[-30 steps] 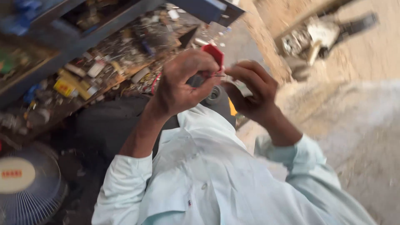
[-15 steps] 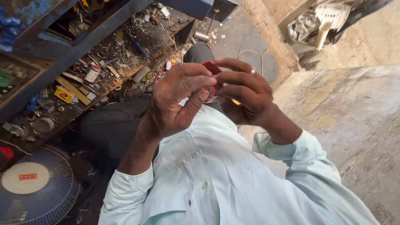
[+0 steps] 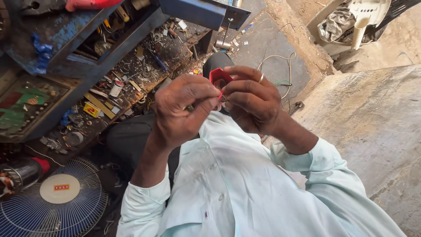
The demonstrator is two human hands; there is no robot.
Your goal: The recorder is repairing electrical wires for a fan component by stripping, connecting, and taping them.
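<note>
A small red plastic part (image 3: 219,80) is held up in front of the chest, above a pale blue shirt (image 3: 245,193), and serves here as the landmark. It is pinched at its right side by the right hand (image 3: 252,103), whose fingers are curled around it and whose ring finger carries a plain ring (image 3: 261,78). Just left of the red part, the left hand (image 3: 182,109) is closed with thumb and fingertips pressed together on something thin at the part's lower edge; what is gripped there is too small to be told, and most of the red part is hidden behind the two hands.

Behind the red part, a dark-clad knee (image 3: 219,61) is seen, and beyond it a white cable (image 3: 280,59) is looped on the grey floor. Up and to the left of the red part, a blue metal shelf unit (image 3: 66,48) is crowded with small parts, screws and scraps, among them a small white bottle (image 3: 115,87) and a yellow packet (image 3: 91,109). Far down to the left, a blue fan guard with a white centre disc (image 3: 59,188) is laid flat, with a motor (image 3: 19,175) just beside it. To the right of the red part, a rough concrete slab (image 3: 377,123) is spread out, and up and to the right a pale plastic chair (image 3: 368,17) is seen.
</note>
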